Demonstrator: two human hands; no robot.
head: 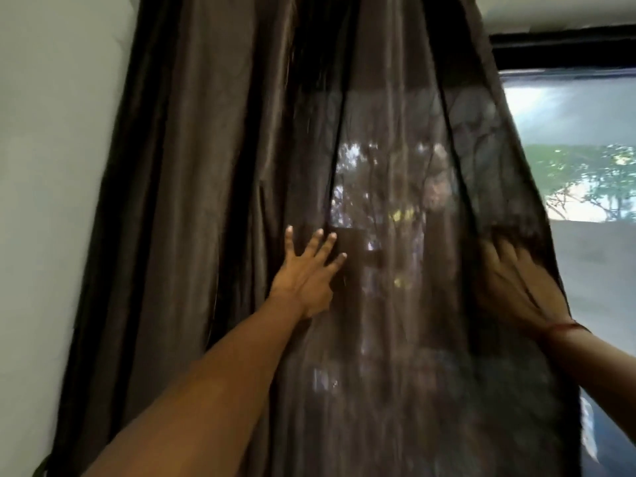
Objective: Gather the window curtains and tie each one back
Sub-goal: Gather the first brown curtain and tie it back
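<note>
A pale wall (pixel 51 166) is filling the left side, and just beside it the dark brown curtain (pixel 206 166) is hanging with its long axis running top to bottom, its folds slanting slightly outward toward the bottom. The left part of the cloth is lying bunched in thick, opaque pleats against the wall, while the part toward the middle and right is spreading thinner and letting daylight and foliage show through. The person's left hand (pixel 304 273) is reaching up from the lower left and pressing flat on the cloth near the middle, its fingers (pixel 315 246) straight, spread wide and pointing upward, curled round nothing. Further right, the right hand (pixel 512 287) is sitting at the curtain's right edge, veiled by the sheer fabric and blurred; whether it is pinching the edge cannot be told. A red thread (pixel 564 327) is circling that wrist. Beyond the edge, the uncovered window (pixel 592 125) is showing greenery outside.
</note>
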